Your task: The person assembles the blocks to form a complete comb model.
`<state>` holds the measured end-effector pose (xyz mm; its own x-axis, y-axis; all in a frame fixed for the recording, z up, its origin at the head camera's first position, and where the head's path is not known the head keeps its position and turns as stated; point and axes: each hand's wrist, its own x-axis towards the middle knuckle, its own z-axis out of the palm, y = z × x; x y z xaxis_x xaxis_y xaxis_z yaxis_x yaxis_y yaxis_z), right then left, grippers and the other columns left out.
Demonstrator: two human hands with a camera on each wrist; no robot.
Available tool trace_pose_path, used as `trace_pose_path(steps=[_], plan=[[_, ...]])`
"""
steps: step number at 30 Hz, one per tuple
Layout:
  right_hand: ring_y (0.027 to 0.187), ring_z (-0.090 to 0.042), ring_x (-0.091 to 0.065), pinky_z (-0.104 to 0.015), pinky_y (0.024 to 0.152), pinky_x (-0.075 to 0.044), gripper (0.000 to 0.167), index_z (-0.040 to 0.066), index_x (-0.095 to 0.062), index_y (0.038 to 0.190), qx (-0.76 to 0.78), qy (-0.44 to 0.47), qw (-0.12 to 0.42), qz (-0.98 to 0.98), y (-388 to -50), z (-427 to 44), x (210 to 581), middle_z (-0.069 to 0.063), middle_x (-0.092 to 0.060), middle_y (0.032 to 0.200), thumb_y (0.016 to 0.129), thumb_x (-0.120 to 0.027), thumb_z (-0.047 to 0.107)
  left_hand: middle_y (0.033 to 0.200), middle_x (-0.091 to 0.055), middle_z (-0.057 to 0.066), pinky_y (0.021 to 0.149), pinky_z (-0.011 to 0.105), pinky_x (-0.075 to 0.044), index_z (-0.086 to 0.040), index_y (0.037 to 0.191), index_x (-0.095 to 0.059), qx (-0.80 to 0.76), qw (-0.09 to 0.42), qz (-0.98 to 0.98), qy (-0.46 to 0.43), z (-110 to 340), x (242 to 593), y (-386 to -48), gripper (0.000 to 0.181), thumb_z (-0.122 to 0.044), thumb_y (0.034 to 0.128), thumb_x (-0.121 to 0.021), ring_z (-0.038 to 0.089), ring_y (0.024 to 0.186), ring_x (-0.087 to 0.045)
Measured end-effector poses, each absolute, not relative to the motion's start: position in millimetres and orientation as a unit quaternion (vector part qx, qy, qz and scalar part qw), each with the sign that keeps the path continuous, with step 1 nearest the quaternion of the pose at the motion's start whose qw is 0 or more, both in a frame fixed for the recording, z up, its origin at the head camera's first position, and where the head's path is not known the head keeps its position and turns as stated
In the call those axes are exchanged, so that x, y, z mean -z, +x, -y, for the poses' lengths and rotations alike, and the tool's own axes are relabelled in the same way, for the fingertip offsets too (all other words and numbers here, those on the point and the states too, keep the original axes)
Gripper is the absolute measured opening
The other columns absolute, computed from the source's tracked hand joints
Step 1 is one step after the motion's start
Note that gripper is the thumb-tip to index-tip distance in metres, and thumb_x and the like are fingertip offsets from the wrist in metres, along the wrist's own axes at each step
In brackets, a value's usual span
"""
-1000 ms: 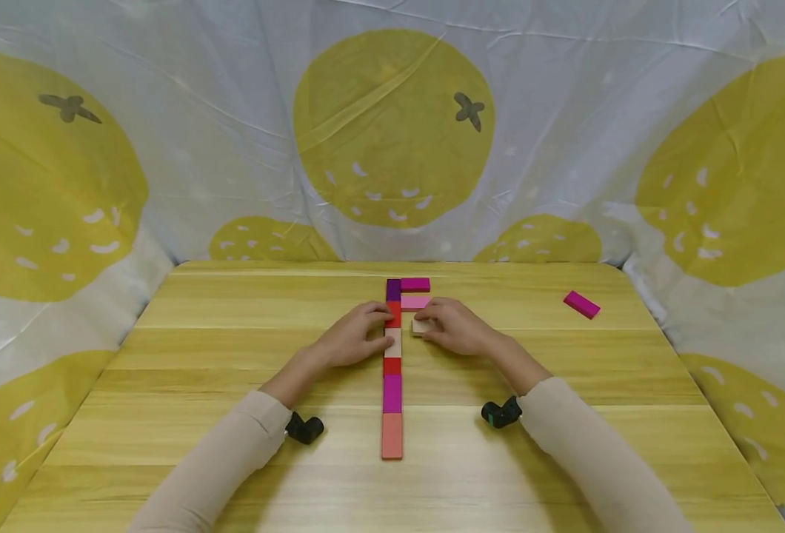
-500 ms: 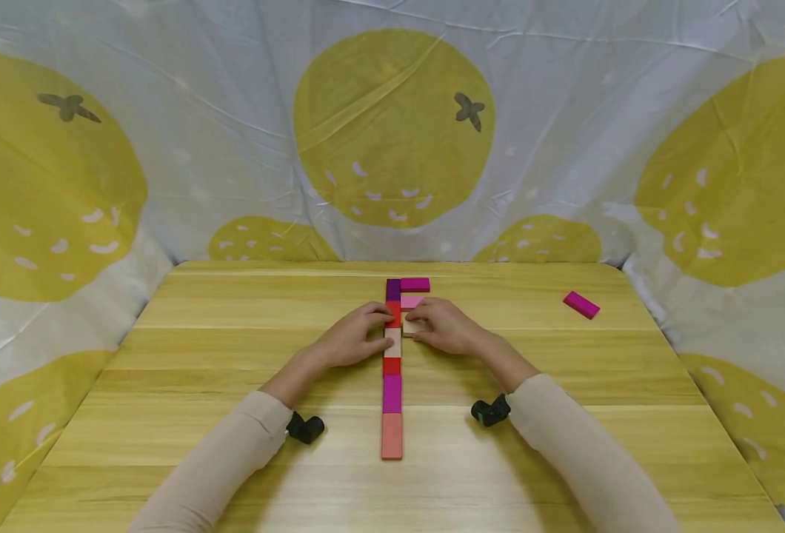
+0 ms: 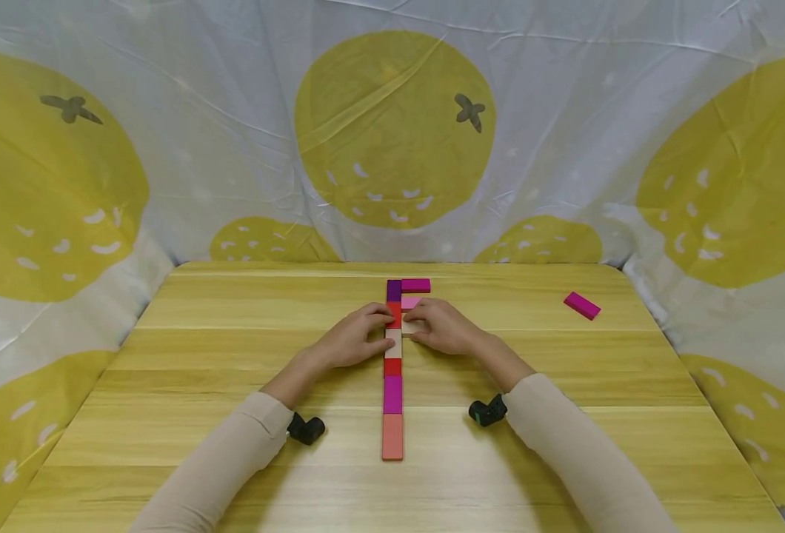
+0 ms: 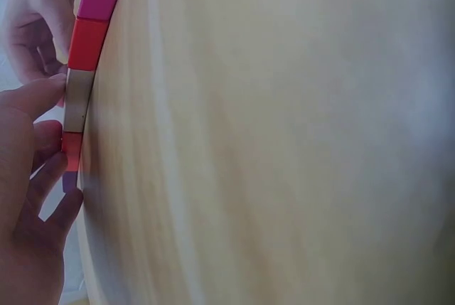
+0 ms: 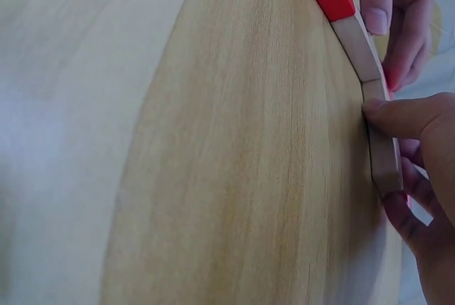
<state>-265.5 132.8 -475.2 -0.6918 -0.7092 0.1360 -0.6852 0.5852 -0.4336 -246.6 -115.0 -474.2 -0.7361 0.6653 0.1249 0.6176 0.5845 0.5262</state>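
Observation:
A column of flat coloured blocks runs up the middle of the table. My left hand point(image 3: 352, 337) rests along its left side, fingertips on a red block point(image 3: 397, 311) and thumb touching a plain wooden block point(image 4: 81, 106). On the column's right, my right hand point(image 3: 449, 329) pinches a second plain wooden block point(image 5: 385, 159) between thumb and fingers. That block lies sideways, its end against the column. Just beyond it, a pink block point(image 3: 409, 302) also lies sideways, partly hidden by the right fingers.
At the column's far end are a dark purple block point(image 3: 394, 290) and a sideways magenta block point(image 3: 415, 285). Toward me lie a small red block point(image 3: 392, 367), a magenta block point(image 3: 392, 394) and a salmon block point(image 3: 392, 437). A loose magenta block point(image 3: 582, 305) lies far right.
My right hand has slid the wooden block leftward until it meets the column, closing the gap between them. The left hand has stayed in place.

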Motion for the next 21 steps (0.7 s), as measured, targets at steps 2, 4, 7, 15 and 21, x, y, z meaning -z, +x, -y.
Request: trace_pose_path(steps=[2,4,7,15,21], plan=[[0.107,-0.024,-0.062,-0.040,0.100,-0.050,0.030,0.001,-0.074,0.122,0.233,-0.391,0.026,-0.890,-265.6,-132.9,475.9,-0.009,-0.068,0.114,0.094,-0.077,0.013,0.139,-0.055,0.012,0.112,0.041,-0.041,0.003,0.133,-0.066,-0.278,0.043,-0.890,0.360,114.9,474.6,-246.7,0.045,-0.024,0.0988,-0.074,0.027,0.129,-0.054],[0.107,-0.024,-0.062,-0.040,0.100,-0.050,0.030,0.001,-0.074,0.122,0.233,-0.389,0.027,-0.891,-265.6,-133.1,476.5,-0.009,-0.068,0.114,0.095,-0.077,0.013,0.139,-0.055,0.012,0.112,0.041,-0.041,0.003,0.133,-0.066,-0.275,0.042,-0.890,0.361,114.8,475.1,-247.0,0.045,-0.025,0.0989,-0.073,0.027,0.129,-0.053],[0.108,-0.023,-0.062,-0.040,0.100,-0.050,0.030,0.001,-0.073,0.122,0.232,-0.388,0.027,-0.891,-265.1,-133.1,476.2,-0.008,-0.068,0.115,0.095,-0.077,0.014,0.139,-0.055,0.012,0.112,0.041,-0.041,0.003,0.133,-0.066,-0.275,0.041,-0.890,0.361,114.6,475.4,-247.4,0.045,-0.024,0.0987,-0.074,0.027,0.129,-0.054],[0.110,-0.024,-0.062,-0.040,0.101,-0.050,0.032,0.002,-0.073,0.124,0.226,-0.383,0.030,-0.895,-263.1,-135.7,470.8,-0.009,-0.067,0.117,0.095,-0.077,0.017,0.140,-0.055,0.011,0.113,0.040,-0.041,0.002,0.135,-0.065,-0.268,0.048,-0.894,0.356,113.4,473.5,-246.8,0.045,-0.025,0.0996,-0.072,0.026,0.130,-0.053],[0.113,-0.023,-0.062,-0.038,0.102,-0.049,0.032,0.004,-0.074,0.124,0.231,-0.356,0.037,-0.905,-262.2,-148.6,462.1,-0.007,-0.067,0.121,0.095,-0.076,0.016,0.142,-0.054,0.011,0.114,0.040,-0.040,0.002,0.136,-0.064,-0.256,0.056,-0.897,0.355,112.9,472.3,-248.5,0.047,-0.027,0.1004,-0.071,0.026,0.130,-0.053]])
